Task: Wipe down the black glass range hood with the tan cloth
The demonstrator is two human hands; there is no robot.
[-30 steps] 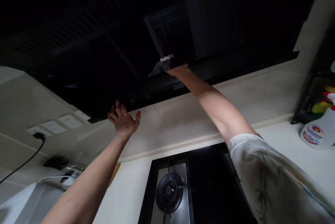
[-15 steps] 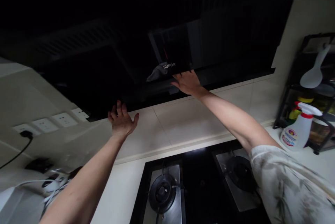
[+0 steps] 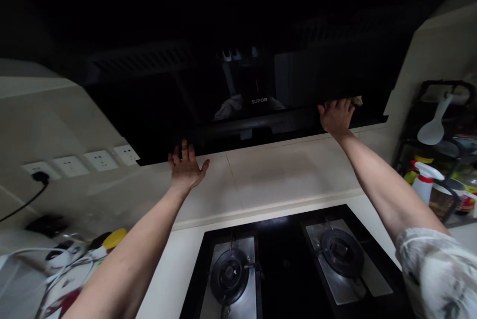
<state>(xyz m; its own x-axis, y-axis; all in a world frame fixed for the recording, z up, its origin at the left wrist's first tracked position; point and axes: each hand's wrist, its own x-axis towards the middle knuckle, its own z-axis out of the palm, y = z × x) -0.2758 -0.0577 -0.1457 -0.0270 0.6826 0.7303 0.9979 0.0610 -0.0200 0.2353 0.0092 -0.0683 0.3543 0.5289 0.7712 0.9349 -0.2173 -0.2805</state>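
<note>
Clock positions take the SUPOR mark [image 3: 259, 101] as dial centre, read from the person's side. The black range hood [image 3: 301, 78] surrounds the mark; its lower edge crosses the dial at 6 o'clock, over the cooktop [image 3: 285, 234].

Left hand [image 3: 185, 170]: located at 8 o'clock, on the lower edge of the hood. Fingers are extended and spread, thumb angled out toward 1 o'clock. I see nothing in its grasp.

Right hand [image 3: 337, 115]: located at 3 o'clock, set against the lower section of the hood. Fingers are slightly bent, thumb apart and toward 10 o'clock. A small tan item [image 3: 357, 101] shows just beside the fingertips — I cannot tell from here what it is, or whether the hand grips it.

Surroundings: one burner [image 3: 230, 275] sits between 6 and 7 o'clock, the other burner [image 3: 341, 253] at 5. Wall sockets [image 3: 101, 160] line up between 8 and 9 o'clock. A spray bottle [image 3: 425, 185] stands near 4 o'clock — beside a dark rack [image 3: 445, 82].
</note>
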